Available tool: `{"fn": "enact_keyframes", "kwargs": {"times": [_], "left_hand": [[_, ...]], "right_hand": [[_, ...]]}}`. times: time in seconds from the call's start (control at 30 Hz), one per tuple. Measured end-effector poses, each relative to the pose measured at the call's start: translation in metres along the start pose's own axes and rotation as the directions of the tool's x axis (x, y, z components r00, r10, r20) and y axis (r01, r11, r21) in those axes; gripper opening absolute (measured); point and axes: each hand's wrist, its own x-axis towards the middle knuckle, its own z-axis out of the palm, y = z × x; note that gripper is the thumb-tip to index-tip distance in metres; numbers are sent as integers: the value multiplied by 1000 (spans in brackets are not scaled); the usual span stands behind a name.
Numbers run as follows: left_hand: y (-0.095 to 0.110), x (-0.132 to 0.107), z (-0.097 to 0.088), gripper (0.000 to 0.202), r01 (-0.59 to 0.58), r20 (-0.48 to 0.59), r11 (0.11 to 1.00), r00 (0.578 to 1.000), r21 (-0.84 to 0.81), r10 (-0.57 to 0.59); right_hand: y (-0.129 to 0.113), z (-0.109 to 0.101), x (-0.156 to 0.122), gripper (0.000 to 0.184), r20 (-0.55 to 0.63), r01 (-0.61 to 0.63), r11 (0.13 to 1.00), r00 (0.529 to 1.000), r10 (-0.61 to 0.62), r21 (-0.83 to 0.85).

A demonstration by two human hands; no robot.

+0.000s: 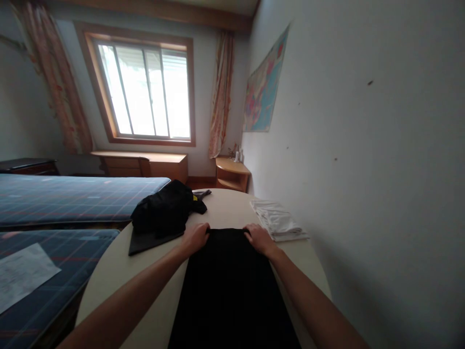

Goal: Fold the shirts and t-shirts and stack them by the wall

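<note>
A black garment (232, 286) lies lengthwise on the round pale table (225, 208), its straight far edge at mid-table and its near part running out of the bottom of view. At the far left corner my left hand (196, 237) is closed on the cloth. My right hand (258, 238) grips the far right corner, fingers curled over the edge. Just beyond my left hand sits a heap of black clothing (162, 208) with a dark grey piece under it. Folded white cloth (278, 220) rests beyond my right hand. What kind of garment I hold cannot be told.
Two plaid mattresses (80, 198) are on the left, a sheet of paper (27, 274) on the nearer one. A white wall (381, 194) runs close along the right. Behind the table stand a wooden desk (167, 165) and a corner shelf (232, 167), below a window (145, 92).
</note>
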Motion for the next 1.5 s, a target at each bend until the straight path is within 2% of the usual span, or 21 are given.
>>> {"fn": "enact_keyframes", "kwargs": {"times": [0.13,0.2,0.3,0.43,0.67,0.83,0.97,1.07,1.17,1.37,1.5], "left_hand": [[26,-12,10,45,-40,-141,999,989,22,43],[37,-15,19,48,-87,-160,996,983,15,88],[42,-16,37,54,-97,-48,995,994,4,97],[35,-8,54,57,-62,23,998,998,15,62],[31,12,53,57,-43,64,999,997,32,41],[30,35,50,54,-23,133,998,991,50,16],[35,47,54,55,59,166,996,984,64,-69],[43,44,58,55,123,86,990,988,72,-129],[46,37,60,52,139,-3,988,990,69,-139],[25,27,56,54,135,-47,989,990,54,-132],[18,25,56,56,177,-60,983,983,50,-174]], "right_hand": [[-14,4,-6,38,-110,7,999,994,-10,-31],[-25,6,-11,42,-134,56,998,989,-59,-24],[-38,15,-21,56,-42,113,993,993,-112,16],[-38,28,-24,68,119,68,996,990,-75,60],[-31,27,-1,70,199,6,1000,980,-11,28],[-51,17,22,60,285,-192,981,942,177,23],[-71,24,32,61,253,-340,940,912,322,32],[-75,37,28,59,121,-362,931,927,355,49],[-67,47,20,59,11,-307,949,952,307,68],[-40,46,11,63,1,-271,960,963,271,67],[-33,44,7,65,-18,-278,959,960,280,56]]}}
